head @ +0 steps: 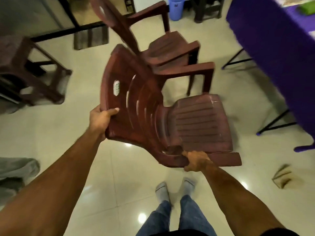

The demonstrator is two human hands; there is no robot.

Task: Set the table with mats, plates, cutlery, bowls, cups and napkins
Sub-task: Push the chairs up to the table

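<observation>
I hold a brown plastic armchair (170, 116) tilted above the tiled floor. My left hand (100, 119) grips the top edge of its backrest, thumb on the front face. My right hand (196, 161) grips its near armrest from above. The table (272, 48), draped in a purple cloth, stands at the upper right, to the right of the chair. A green item (306, 7) lies on its top at the frame's corner, blurred.
A second brown armchair (153, 41) stands just behind the held one. A brown stool (29, 70) is at the left, a blue bin (176, 7) at the top, a striped doormat (91, 38) by the door frame. A folded cloth (283, 178) lies on the floor at right.
</observation>
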